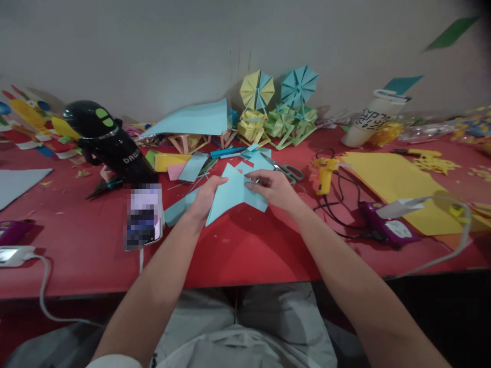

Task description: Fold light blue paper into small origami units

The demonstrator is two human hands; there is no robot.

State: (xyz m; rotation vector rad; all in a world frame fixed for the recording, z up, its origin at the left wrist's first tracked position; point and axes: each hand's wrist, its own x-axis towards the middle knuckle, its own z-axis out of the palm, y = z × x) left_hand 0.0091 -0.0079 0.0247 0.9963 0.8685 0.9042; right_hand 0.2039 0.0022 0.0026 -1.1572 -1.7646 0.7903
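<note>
Right now, nearest to the eye are two legs in pale cloth (284, 312). Past them is the front of the red table (249, 260), and over it is the folded blue paper (227, 197), which is the thing to measure from.

The left hand (205, 197) holds this paper by its left side, with the thumb on top; its other fingers are mostly hidden. The right hand (274, 186) has its bent fingertips at the right part, but I cannot tell how hard they press. The two hands are near each other and not touching.

The paper looks very light, thin and easy to bend, a bit stiffer along its folds. It should not be slippery, but a hard squeeze could crumple it or spoil a point. The best hold is likely a soft pinch on the flat sides, close to a fold, away from the thin tips.

Left of the blue paper is a phone (157, 227). To its right are a purple box (389, 225), a yellow glue gun (325, 176) and big yellow sheets (406, 189). Just behind it are scissors (293, 174). Farther behind stand a black bottle (115, 148) to the left, round paper wheels (299, 87), and a leaning cup (370, 120) to the right.
</note>
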